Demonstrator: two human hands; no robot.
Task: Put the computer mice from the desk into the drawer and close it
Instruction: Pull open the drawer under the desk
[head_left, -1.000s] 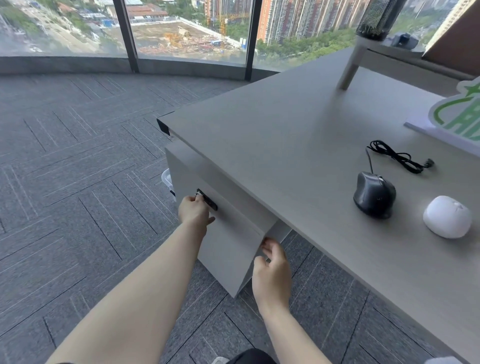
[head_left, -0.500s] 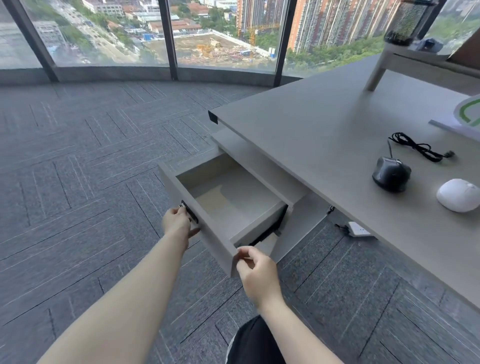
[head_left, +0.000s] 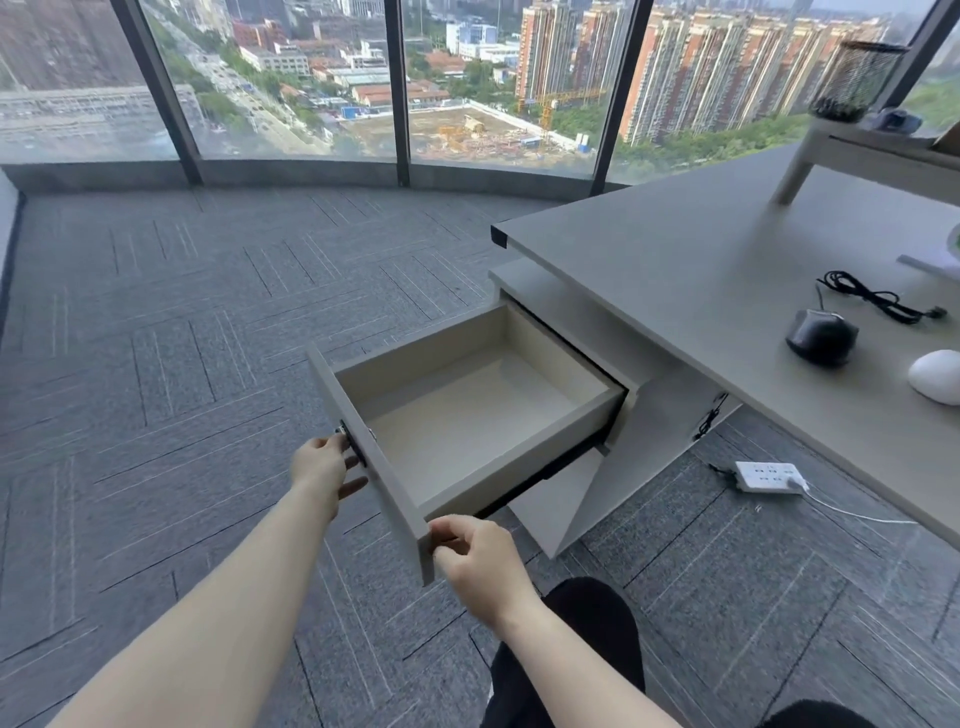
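Fingers (head_left: 332, 447) of my left hand (head_left: 323, 467) curl loosely round the small dark handle (head_left: 352, 448) on the face of the grey laminate drawer (head_left: 563, 426), thumb spread below; a light hold, not a clamp. Right hand (head_left: 480, 558) pinches the drawer front's near lower corner between thumb and fingers. I read the two-point hold as keeping the front square on its runners so it doesn't rack.

Drawer sits centre frame, extended far out, beige interior bare. Looks open enough to load.

Both mice wait at the right edge of the frame on the grey counter (head_left: 675, 249): black wired computer mouse (head_left: 821, 336) with its bundled black cable (head_left: 878, 296) lying just behind it, and the white rounded computer mouse (head_left: 937, 375) near it, partly cut off by the frame. Neither touched.

Next, I'd free the right hand for the mice; the cable may snag or trail over the drawer edge. White power strip (head_left: 769, 475) on the carpet floor is clear of the drawer's path.
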